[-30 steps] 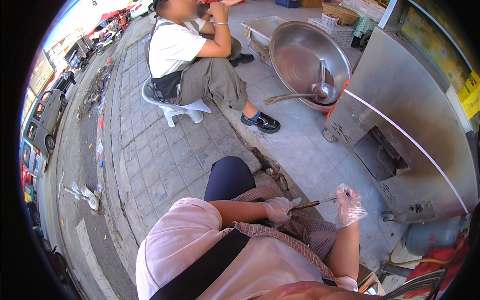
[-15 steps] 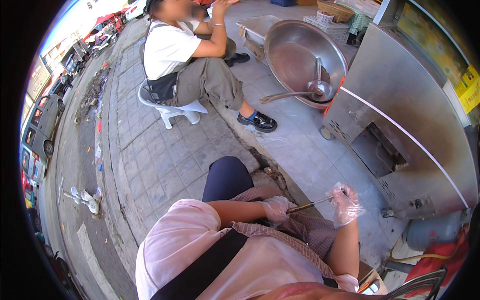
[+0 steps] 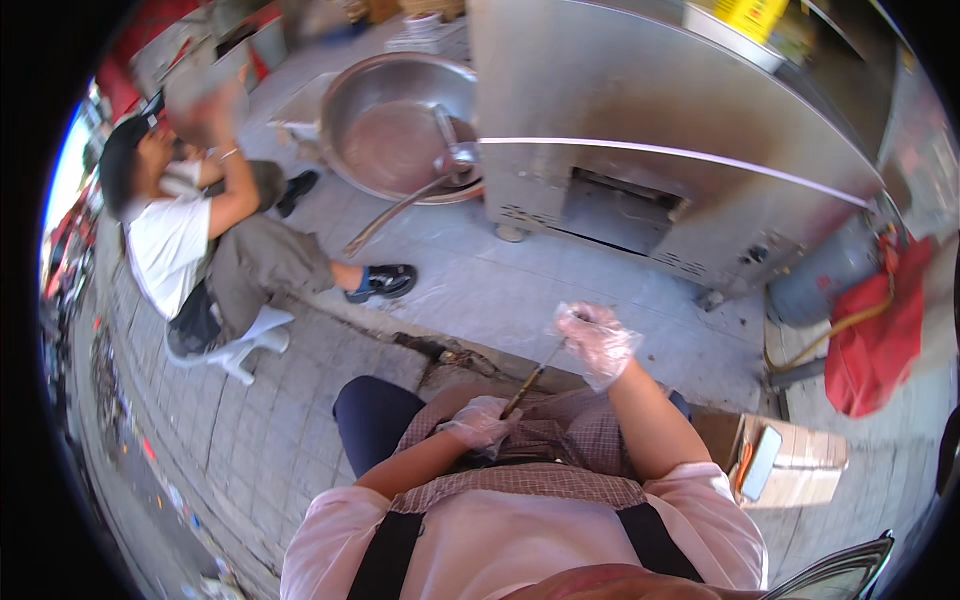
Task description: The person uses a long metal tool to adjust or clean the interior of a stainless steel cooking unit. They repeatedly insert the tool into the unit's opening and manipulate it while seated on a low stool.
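Note:
Both my hands wear clear plastic gloves. My left hand, low over my lap, is closed round the handle of a slim tool with a brown and gold handle and a thin metal shaft. The shaft slants up to the right, its far end at my right hand. That hand is raised past my knees with its fingers curled closed. Something small and dark shows at its fingertips, too small to name. A checked apron covers my lap beneath the hands.
Ahead stands a steel oven-like cabinet on wheels, a gas cylinder and red cloth beside it. A large steel basin holds a ladle. Left, a person sits on a stool. A carton bears a phone.
My view has swung to the right, so the cabinet, basin and seated person sit further left. The carton with the phone has come into fuller view. Both hands keep their closed hold.

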`<move>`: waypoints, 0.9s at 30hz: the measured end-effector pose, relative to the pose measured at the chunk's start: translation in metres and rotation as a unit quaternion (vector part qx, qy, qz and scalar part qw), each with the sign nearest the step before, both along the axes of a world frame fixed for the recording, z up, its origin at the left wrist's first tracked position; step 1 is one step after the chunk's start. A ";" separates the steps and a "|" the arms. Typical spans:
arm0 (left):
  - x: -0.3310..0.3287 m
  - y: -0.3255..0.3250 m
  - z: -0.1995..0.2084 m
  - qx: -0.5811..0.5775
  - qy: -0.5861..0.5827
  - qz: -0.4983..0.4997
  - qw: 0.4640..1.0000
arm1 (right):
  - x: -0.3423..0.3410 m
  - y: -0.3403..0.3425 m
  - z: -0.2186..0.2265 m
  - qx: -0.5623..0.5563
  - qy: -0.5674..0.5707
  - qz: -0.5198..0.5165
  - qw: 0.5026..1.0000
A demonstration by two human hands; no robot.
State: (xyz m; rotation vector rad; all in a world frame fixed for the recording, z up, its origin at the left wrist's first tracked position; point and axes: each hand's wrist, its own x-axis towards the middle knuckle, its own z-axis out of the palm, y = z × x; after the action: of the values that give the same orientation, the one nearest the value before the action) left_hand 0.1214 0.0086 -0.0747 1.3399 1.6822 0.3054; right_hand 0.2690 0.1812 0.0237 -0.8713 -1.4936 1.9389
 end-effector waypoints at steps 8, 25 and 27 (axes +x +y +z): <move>0.003 -0.008 -0.024 0.029 -0.188 0.107 0.976 | -0.010 0.008 -0.019 0.026 0.009 0.017 0.999; -0.022 -0.009 -0.088 0.215 0.145 -0.122 0.958 | -0.055 -0.067 -0.079 0.364 -0.248 0.248 0.863; -0.014 -0.005 -0.055 0.149 0.013 -0.084 0.985 | -0.051 -0.055 -0.062 0.315 -0.191 0.256 0.894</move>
State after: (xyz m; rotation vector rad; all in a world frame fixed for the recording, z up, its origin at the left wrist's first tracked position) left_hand 0.1077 0.0032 -0.1293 1.7019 1.5763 0.4559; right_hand 0.2184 0.1259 -0.0379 -0.6079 -2.6025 1.4449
